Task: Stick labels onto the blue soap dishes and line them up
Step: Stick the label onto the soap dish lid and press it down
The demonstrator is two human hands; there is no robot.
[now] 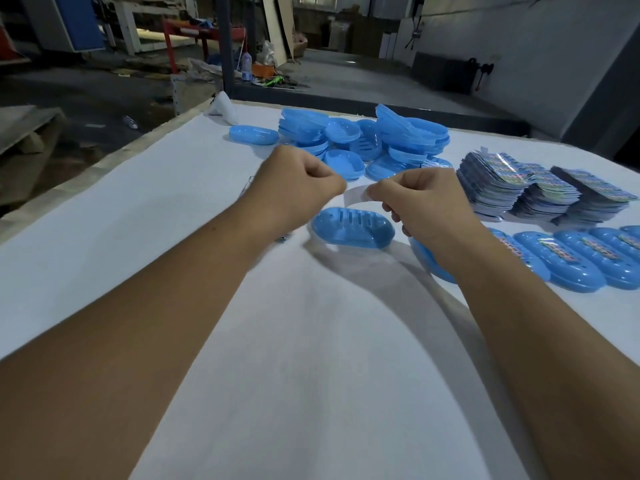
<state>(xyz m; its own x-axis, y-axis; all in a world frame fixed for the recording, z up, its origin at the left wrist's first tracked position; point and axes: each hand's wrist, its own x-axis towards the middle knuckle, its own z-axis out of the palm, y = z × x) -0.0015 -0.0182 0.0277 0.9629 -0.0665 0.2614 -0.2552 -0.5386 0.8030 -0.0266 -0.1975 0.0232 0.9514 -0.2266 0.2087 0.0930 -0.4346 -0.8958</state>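
Head view, soap dish (353, 227) below hands (356, 195)

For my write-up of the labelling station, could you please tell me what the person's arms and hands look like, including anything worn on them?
Both forearms are bare as far as the picture shows: no sleeves reach into view. The left hand and the right hand wear no gloves, and no watch, bracelet or ring shows on the visible sides.

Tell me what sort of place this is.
Probably a small factory or packing workshop: a heap of identical blue soap dishes, stacks of printed labels on a cloth-covered table, and a bare concrete floor with scattered clutter behind.
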